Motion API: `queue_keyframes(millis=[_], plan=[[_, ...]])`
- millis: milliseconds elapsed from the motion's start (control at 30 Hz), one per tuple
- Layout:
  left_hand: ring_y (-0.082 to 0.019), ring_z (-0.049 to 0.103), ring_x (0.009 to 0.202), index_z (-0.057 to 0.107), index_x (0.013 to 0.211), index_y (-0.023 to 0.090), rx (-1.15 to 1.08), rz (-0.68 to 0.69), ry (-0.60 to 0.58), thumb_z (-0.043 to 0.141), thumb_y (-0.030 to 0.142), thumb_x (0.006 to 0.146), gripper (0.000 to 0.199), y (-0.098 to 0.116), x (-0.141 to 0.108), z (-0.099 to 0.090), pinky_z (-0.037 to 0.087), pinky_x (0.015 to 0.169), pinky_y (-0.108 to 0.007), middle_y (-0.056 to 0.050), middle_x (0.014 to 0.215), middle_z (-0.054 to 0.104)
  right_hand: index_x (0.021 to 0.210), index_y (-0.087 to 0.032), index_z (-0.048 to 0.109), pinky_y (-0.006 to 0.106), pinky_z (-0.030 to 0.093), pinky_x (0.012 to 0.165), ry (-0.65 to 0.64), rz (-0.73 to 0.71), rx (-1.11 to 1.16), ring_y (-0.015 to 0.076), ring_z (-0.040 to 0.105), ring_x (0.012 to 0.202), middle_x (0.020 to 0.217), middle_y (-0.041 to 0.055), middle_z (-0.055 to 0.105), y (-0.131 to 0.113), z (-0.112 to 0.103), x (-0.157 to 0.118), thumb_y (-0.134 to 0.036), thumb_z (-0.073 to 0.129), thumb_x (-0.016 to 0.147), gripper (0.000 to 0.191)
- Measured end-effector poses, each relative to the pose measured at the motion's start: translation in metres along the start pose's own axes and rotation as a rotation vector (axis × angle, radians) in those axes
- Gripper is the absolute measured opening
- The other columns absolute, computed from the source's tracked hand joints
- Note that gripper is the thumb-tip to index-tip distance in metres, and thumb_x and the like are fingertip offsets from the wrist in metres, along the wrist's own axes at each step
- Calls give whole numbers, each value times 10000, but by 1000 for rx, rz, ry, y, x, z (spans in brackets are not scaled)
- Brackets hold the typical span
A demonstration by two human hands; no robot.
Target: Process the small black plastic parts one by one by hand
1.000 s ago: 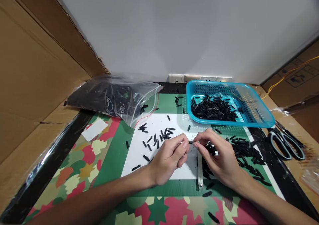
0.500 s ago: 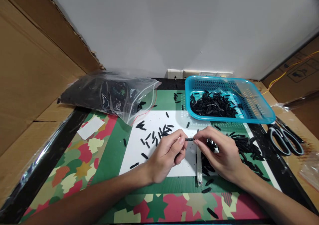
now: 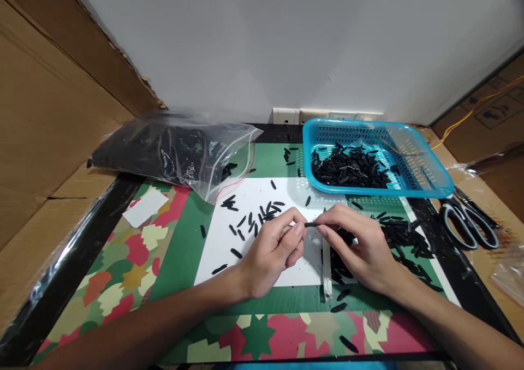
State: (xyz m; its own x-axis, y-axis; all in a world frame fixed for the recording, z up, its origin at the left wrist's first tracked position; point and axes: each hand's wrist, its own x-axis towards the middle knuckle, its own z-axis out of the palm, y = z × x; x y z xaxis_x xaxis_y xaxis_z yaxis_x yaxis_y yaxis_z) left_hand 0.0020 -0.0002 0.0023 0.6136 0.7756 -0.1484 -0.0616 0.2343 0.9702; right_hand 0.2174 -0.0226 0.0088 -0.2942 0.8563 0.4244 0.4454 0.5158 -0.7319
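Observation:
Between my two hands is a small, slim black piece (image 3: 311,225), its kind not clear. My left hand (image 3: 278,244) pinches one end between thumb and forefinger, the other fingers curled in. The thumb and fingertips of my right hand (image 3: 356,239) close on the other end. Beneath them lies a white paper sheet (image 3: 213,250) with several similar black pieces (image 3: 266,212) scattered left of my hands. A flat pale strip (image 3: 326,272) lies under my right hand. To its right spreads a heap of black pieces (image 3: 403,239), partly hidden by that hand.
A blue plastic basket (image 3: 417,190) with more black pieces stands at the back right, scissors (image 3: 466,228) beside it. A clear zip bag (image 3: 176,151) full of black material lies at the back left. A white paper scrap (image 3: 145,207) rests on the patterned sheet. Cardboard (image 3: 53,86) rises at left.
The view has tilted slightly, so the scene sits a little higher. Both hands stay together on the small black piece, which appears turned a little between the fingertips.

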Motion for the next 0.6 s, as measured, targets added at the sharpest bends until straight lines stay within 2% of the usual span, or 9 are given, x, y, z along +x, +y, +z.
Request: queue_keyframes(millis=[167,367,600], plan=[[-66,331,491,500,945,217,-5,20,0,521,534,1099,353,0,1,1,236,474,-188,88,579,452,1075,-211,691,309,507,707,15,7,3,176,641,780,874,31,698,-1,-1,-1,-158,594,1071,111],[-67,331,480,505,953,221,-24,31,25,541,536,1088,344,-1,2,2,236,474,-189,90,570,452,1110,-220,745,324,555,733,49,-48,-16,196,684,850,926,51,733,1,-1,1,-121,623,1046,169],[-63,323,485,525,939,211,3,45,35,519,542,1098,367,-2,2,0,238,476,-190,89,568,434,1142,-208,760,326,565,720,70,-103,-55,190,685,837,939,64,727,1,-1,0,-81,647,1015,212]])
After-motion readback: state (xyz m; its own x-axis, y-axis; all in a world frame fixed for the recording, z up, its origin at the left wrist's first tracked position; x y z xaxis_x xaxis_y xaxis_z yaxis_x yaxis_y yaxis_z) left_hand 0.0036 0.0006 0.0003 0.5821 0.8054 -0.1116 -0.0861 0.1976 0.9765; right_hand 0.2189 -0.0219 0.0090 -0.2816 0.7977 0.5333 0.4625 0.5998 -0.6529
